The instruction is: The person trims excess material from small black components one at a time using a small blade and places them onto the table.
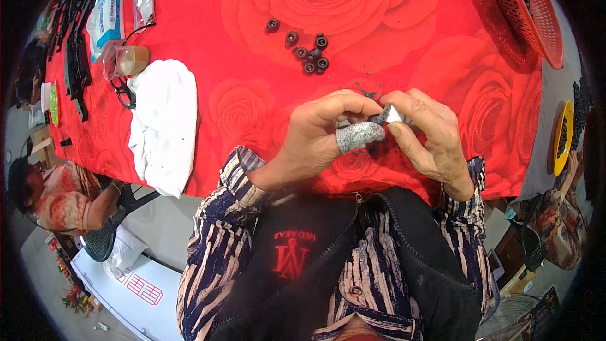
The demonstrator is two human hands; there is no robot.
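My left hand [309, 136] is closed around a small dark part [375, 120], mostly hidden by the fingers. A grey speckled finger cover [360, 136] wraps its thumb. Against that part, my right hand [431, 136] pinches a small shiny metal piece [393, 114] that looks like a blade; its full shape is hidden. Dark crumbs [368, 95] lie on the red cloth just beyond the fingertips. Farther off sits a loose group of several small black round parts [309, 53] with hollow ends.
The rose-patterned red tablecloth [252, 69] covers the table. To the left are a white cloth [163, 126], a plastic cup of brownish liquid [134, 61], a blue-white packet [108, 19] and long black strips [76, 57]. A red basket [549, 38] and yellow dish [564, 139] stand right. Other people sit at both sides.
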